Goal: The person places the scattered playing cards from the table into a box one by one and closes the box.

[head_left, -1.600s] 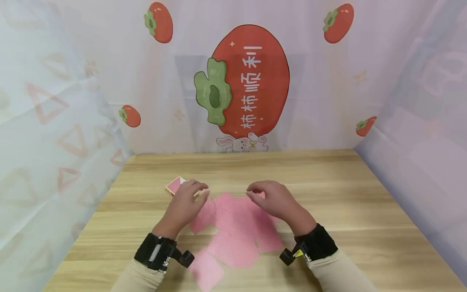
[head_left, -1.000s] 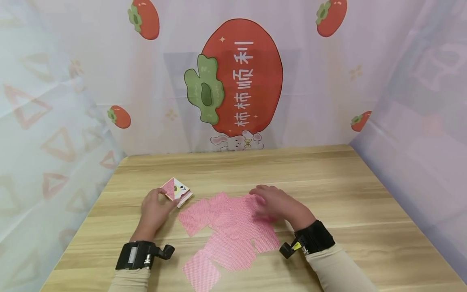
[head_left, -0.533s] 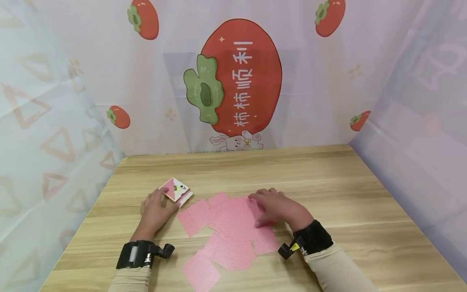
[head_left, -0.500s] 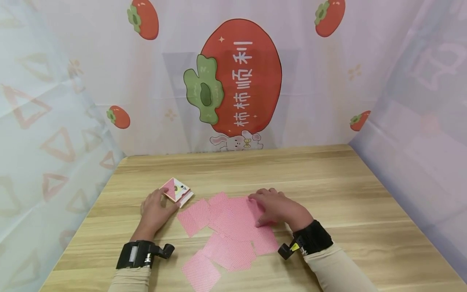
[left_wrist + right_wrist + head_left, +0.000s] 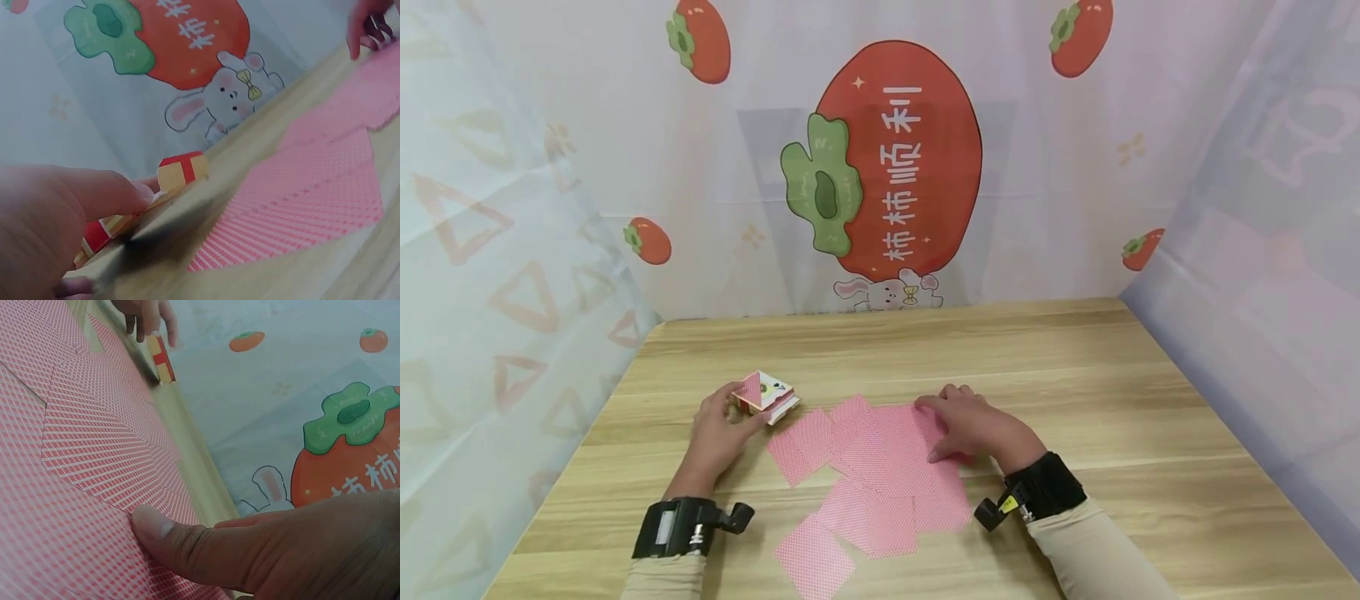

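At the left in the head view, my left hand (image 5: 718, 433) grips a small card box (image 5: 765, 393) between thumb and fingers. The box has a pink patterned panel and an ace printed on white. Its red-and-cream side (image 5: 181, 172) shows in the left wrist view, tilted above the table with a shadow below. My right hand (image 5: 973, 425) holds the right part of spread pink-backed playing cards (image 5: 891, 450), index finger at the far edge. Its thumb (image 5: 153, 522) presses a card edge in the right wrist view. The other right fingers are partly hidden.
The overlapping cards lie face down on a wooden table (image 5: 1075, 367). One card (image 5: 815, 556) sticks out at the near left of the spread. A cloth (image 5: 1037, 233) with persimmon prints hangs along the back, and more cloth hangs at both sides.
My left hand has moved out to the box and now tilts it up. My right hand has come down onto the cards, and the lower right card has turned, closing the gap beside it.
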Action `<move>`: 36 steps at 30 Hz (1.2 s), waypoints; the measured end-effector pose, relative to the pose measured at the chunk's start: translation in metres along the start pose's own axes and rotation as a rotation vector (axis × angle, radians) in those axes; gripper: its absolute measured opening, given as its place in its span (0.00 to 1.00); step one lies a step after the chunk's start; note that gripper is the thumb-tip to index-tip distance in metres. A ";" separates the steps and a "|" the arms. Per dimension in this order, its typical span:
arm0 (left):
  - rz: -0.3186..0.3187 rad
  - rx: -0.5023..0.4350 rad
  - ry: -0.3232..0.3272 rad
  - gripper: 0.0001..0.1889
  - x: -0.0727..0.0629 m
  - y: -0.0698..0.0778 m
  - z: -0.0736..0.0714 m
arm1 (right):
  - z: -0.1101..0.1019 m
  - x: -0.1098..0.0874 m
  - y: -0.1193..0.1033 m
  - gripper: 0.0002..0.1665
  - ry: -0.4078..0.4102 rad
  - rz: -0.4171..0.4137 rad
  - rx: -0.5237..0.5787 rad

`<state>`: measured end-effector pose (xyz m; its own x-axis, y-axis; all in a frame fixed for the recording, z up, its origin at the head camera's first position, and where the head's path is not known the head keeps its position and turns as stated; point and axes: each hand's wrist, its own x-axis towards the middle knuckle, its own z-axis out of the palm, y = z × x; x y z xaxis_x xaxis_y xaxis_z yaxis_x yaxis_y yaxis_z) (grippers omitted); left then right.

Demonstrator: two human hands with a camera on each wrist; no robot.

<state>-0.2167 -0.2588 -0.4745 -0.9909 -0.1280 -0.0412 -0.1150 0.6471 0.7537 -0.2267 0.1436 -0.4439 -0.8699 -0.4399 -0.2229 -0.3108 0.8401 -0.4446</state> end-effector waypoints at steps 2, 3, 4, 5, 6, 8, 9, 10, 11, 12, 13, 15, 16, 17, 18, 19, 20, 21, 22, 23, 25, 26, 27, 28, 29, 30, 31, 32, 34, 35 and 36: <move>-0.025 -0.088 -0.009 0.43 -0.001 0.003 -0.002 | 0.000 0.000 0.001 0.48 -0.002 0.009 0.009; -0.045 -0.135 -0.016 0.43 -0.003 0.004 -0.002 | 0.000 0.000 0.001 0.47 -0.002 0.012 0.012; -0.066 -0.186 -0.022 0.44 -0.004 0.005 -0.003 | 0.000 0.000 0.001 0.47 -0.002 0.014 0.017; -0.089 -0.241 -0.026 0.45 -0.005 0.006 -0.004 | 0.000 0.000 0.001 0.47 -0.001 0.015 0.020; -0.113 -0.293 -0.025 0.46 -0.005 0.006 -0.004 | 0.000 0.000 0.001 0.47 -0.002 0.013 0.023; -0.159 -0.386 -0.009 0.46 -0.007 0.007 -0.005 | 0.000 0.000 0.001 0.46 -0.003 0.008 0.021; -0.180 -0.423 0.003 0.46 -0.007 0.007 -0.005 | 0.000 0.000 0.002 0.46 -0.003 0.005 0.022; -0.195 -0.464 0.013 0.45 -0.008 0.006 -0.005 | 0.000 0.000 0.002 0.45 -0.003 0.006 0.024; -0.207 -0.494 0.023 0.44 -0.008 0.006 -0.005 | 0.000 0.000 0.003 0.45 -0.002 0.007 0.024; -0.218 -0.520 0.031 0.42 -0.008 0.006 -0.004 | 0.000 0.000 0.003 0.44 0.001 0.009 0.026; -0.225 -0.547 0.035 0.40 -0.008 0.006 -0.004 | 0.000 0.000 0.004 0.43 0.005 0.013 0.028; -0.234 -0.611 0.035 0.36 -0.008 0.006 -0.003 | 0.001 0.000 0.004 0.41 0.013 0.021 0.037; -0.238 -0.647 0.032 0.35 -0.009 0.006 -0.003 | 0.001 0.000 0.004 0.40 0.015 0.024 0.041; -0.242 -0.677 0.029 0.33 -0.009 0.006 -0.003 | 0.001 0.000 0.004 0.39 0.016 0.023 0.044; -0.247 -0.715 0.024 0.32 -0.009 0.005 -0.003 | 0.000 0.000 0.004 0.39 0.018 0.021 0.047; -0.248 -0.749 0.016 0.32 -0.009 0.005 -0.003 | 0.000 0.000 0.004 0.39 0.019 0.018 0.045; -0.249 -0.775 0.003 0.32 -0.010 0.005 -0.003 | -0.001 0.000 0.004 0.38 0.023 0.011 0.039; -0.251 -0.790 -0.014 0.33 -0.010 0.005 -0.004 | -0.003 -0.001 0.004 0.39 0.030 0.007 0.027; -0.246 -0.808 -0.037 0.35 -0.010 0.005 -0.003 | -0.004 -0.002 0.004 0.40 0.038 0.007 0.006; -0.240 -0.825 -0.061 0.36 -0.010 0.005 -0.003 | -0.006 -0.003 0.004 0.41 0.046 0.013 -0.019; -0.222 -0.848 -0.111 0.39 -0.009 0.005 -0.002 | -0.010 -0.007 0.003 0.43 0.052 0.042 -0.069; -0.213 -0.853 -0.132 0.41 -0.008 0.005 -0.001 | -0.011 -0.009 0.003 0.44 0.049 0.057 -0.089; -0.204 -0.852 -0.145 0.42 -0.008 0.005 0.000 | -0.013 -0.011 0.003 0.45 0.042 0.073 -0.102; -0.194 -0.850 -0.155 0.42 -0.007 0.005 0.001 | -0.014 -0.012 0.002 0.45 0.033 0.087 -0.114; -0.187 -0.838 -0.160 0.43 -0.007 0.005 0.003 | -0.014 -0.014 0.002 0.45 0.022 0.097 -0.117; -0.180 -0.819 -0.161 0.43 -0.006 0.005 0.004 | -0.015 -0.015 0.001 0.45 0.015 0.099 -0.117; -0.174 -0.793 -0.159 0.44 -0.006 0.005 0.005 | -0.015 -0.015 0.001 0.46 0.010 0.098 -0.116; -0.169 -0.759 -0.151 0.44 -0.006 0.005 0.007 | -0.015 -0.015 0.001 0.46 0.008 0.095 -0.114; -0.160 -0.697 -0.133 0.44 -0.006 0.006 0.009 | -0.015 -0.014 0.002 0.47 0.014 0.106 -0.109; -0.156 -0.668 -0.123 0.43 -0.007 0.007 0.010 | -0.015 -0.013 0.003 0.47 0.016 0.112 -0.104; -0.155 -0.645 -0.113 0.43 -0.007 0.008 0.011 | -0.014 -0.013 0.004 0.48 0.017 0.124 -0.097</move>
<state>-0.2109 -0.2448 -0.4756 -0.9716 -0.0808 -0.2222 -0.2263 0.0447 0.9730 -0.2225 0.1571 -0.4305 -0.9101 -0.3263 -0.2553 -0.2356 0.9146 -0.3288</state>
